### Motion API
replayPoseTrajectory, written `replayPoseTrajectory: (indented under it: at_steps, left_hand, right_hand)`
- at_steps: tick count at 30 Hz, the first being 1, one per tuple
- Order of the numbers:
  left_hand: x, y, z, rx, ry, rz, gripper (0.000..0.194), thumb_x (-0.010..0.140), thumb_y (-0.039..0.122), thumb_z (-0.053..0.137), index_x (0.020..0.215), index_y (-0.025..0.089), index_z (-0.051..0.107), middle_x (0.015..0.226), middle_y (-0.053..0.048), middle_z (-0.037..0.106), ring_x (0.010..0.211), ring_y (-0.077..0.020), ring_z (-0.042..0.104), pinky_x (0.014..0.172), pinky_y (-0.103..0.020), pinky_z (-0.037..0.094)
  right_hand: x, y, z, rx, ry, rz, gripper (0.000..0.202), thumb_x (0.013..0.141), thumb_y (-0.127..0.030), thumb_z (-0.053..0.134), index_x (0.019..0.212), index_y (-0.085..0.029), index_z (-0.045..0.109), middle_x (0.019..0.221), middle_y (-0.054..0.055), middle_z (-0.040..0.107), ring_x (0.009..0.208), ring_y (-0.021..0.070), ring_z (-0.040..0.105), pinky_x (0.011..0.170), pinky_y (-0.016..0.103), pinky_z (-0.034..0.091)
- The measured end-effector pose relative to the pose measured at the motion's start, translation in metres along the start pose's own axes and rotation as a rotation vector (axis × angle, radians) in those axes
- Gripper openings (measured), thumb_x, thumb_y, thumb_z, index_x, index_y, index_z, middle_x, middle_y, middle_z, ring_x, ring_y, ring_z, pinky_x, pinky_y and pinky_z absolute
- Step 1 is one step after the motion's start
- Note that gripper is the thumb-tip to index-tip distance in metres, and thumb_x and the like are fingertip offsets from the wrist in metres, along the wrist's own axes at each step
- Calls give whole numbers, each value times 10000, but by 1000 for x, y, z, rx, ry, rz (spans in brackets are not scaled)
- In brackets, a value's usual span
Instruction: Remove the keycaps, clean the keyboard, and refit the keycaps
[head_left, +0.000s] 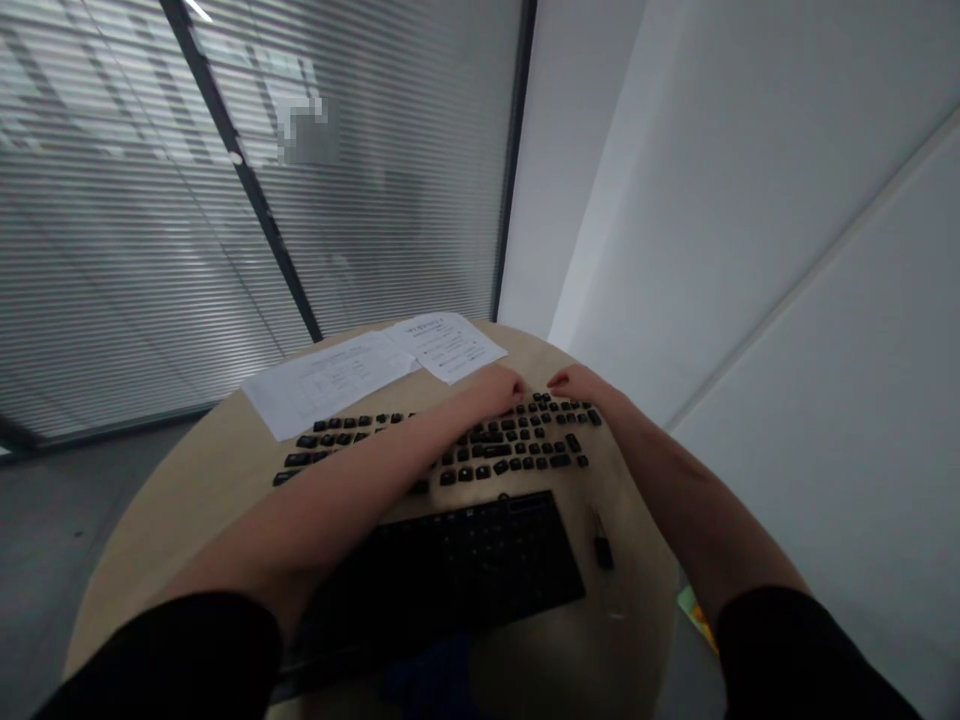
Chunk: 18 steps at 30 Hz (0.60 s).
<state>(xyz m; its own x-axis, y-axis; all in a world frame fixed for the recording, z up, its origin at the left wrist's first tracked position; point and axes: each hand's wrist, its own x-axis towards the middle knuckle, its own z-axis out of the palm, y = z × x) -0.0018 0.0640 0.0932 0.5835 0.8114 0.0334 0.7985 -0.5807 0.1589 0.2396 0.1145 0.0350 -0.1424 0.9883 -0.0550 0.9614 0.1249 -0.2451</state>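
Note:
Black keycaps (491, 450) lie loose in rows on the round wooden table. My left hand (504, 388) rests at the far edge of these rows, fingers curled in. Whatever it may hold is hidden. Just right of it, my right hand (581, 382) reaches over the top right keycaps, its fingertips pointing left and a little apart. No object shows between them. Nearer to me lies a black keyboard (517, 560), partly covered by my left forearm. Right of the keyboard is a small tool (602, 550) with a thin shaft and a black end.
Two printed paper sheets (337, 378) overlap at the table's (165, 530) far side. Behind stands a glass partition with blinds (390, 200); a white wall (787, 250) rises close on the right. A dark blue item (435, 680) is at the near edge.

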Motion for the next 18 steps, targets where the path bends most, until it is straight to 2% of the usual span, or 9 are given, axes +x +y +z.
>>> replayPoseTrajectory:
  at_steps: [3,6,11,18]
  left_hand:
    - [55,3,19,-16,-14,-14,280,894,293,623,1101,204,789,1093,-96,772,987,-224,688,876,-288,503]
    - [82,3,38,-32,-43,-28,303,867,354,668,1096,199,791,1075,-101,774,963,-224,692,852,-275,509]
    - [96,0,55,-28,-75,-60,305,837,368,691,1065,194,794,1020,-105,774,965,-231,685,873,-280,508]
    - [103,1,61,4,-123,-66,312,834,380,678,1037,180,803,1016,-128,768,959,-250,693,860,-291,518]
  right_hand:
    - [4,4,1,-2,-44,-28,286,838,-274,712,1106,-235,804,940,30,806,853,182,734,834,261,550]
    - [7,7,0,-16,-58,-58,274,845,-274,710,1098,-228,806,983,45,805,906,195,730,859,272,538]
    - [15,9,-3,-39,-54,-92,287,869,-267,698,1137,-227,792,1099,63,790,1017,211,713,920,285,511]
    - [20,7,-5,-70,-123,-113,264,836,-261,745,1091,-234,808,1041,48,802,974,204,717,878,270,513]
